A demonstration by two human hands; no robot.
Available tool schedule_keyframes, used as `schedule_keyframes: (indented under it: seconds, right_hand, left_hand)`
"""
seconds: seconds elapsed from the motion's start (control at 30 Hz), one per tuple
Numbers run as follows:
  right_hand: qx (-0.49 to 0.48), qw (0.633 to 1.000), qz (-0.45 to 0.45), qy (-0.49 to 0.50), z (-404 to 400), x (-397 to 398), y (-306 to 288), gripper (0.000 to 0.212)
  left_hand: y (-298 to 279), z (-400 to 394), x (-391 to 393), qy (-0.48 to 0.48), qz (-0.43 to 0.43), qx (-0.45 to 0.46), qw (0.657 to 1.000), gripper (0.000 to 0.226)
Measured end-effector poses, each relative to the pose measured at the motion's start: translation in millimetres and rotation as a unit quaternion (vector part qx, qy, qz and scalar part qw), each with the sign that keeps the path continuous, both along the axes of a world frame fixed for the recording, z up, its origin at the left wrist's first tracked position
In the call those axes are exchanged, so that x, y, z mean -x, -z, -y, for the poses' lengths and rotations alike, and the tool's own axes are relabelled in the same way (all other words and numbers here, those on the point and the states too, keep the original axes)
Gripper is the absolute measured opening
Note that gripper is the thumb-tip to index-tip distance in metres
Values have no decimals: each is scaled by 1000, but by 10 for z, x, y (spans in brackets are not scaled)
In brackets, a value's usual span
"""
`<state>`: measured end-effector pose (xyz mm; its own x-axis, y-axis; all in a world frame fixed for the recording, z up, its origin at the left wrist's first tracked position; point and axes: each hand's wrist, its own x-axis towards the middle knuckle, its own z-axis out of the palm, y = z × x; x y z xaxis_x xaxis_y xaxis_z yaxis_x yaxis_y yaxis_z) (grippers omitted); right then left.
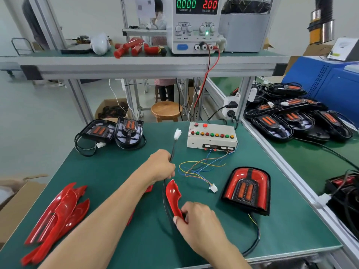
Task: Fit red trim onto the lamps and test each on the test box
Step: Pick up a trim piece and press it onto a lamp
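Gripping black cable (172, 152) in left hand (161, 166), plug (177, 134) aloft near test box (211, 137); right hand (196, 220) pinches red trim (173, 197). Best guide plug squarely into test lead connector (213, 188)

The left hand (162, 166) hides most of the held lamp

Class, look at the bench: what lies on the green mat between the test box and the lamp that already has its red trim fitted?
In the head view, loose coloured wires from the test box lie there, ending in a white connector just left of the trimmed lamp.
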<state>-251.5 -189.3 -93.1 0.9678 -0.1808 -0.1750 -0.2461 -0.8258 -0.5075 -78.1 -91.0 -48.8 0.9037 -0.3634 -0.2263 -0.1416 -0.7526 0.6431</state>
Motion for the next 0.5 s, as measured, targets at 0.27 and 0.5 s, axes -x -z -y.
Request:
schedule_keyframes:
  seconds: [0.27,0.5]
  right_hand:
    - [-174,984,-8,-23,-173,-438,24,15]
    - [-345,911,189,121,351,-343,-117,26]
  left_hand:
    - [-387,-158,537,-9,-76,223,972,5]
    - [-324,-30,934,-20,-184,339,922,15]
